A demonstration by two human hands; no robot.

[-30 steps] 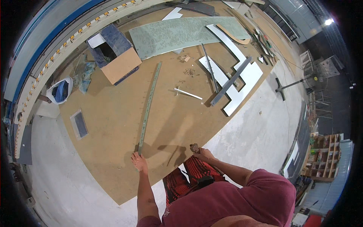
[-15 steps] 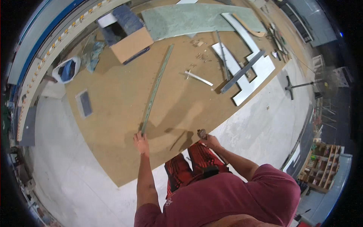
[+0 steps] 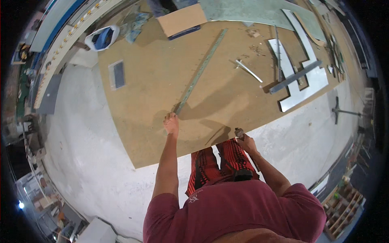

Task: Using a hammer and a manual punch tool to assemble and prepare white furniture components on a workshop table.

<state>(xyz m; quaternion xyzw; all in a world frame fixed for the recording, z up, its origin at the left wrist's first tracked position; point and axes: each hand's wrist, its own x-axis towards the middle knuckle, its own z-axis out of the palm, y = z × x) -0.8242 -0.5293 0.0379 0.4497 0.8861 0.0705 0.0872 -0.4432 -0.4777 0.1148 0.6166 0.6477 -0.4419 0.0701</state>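
A long narrow green strip (image 3: 201,69) lies on a large brown board (image 3: 142,93), with small thin marks or spikes in a row along its left side. My left hand (image 3: 171,122) is at the strip's near end, its fingers closed around that end. Close to the board's front edge, my right hand (image 3: 247,143) grips what looks like a hammer (image 3: 239,132) just below its dark head. The handle runs back under my forearm and is mostly hidden. Shadows of my arms and the tool fall across the board.
White cut panels (image 3: 316,83) lie at the right, crossed by a grey bar (image 3: 296,77). A short white strip (image 3: 249,71) lies mid-board. Farther back are a cardboard box (image 3: 182,21) and a green sheet (image 3: 243,12). A white tub (image 3: 102,38) stands left; a fan stand (image 3: 337,110) is right.
The view has swung, so the board and everything on it appears farther right and higher. Both hands keep their holds, with little visible movement relative to the board.
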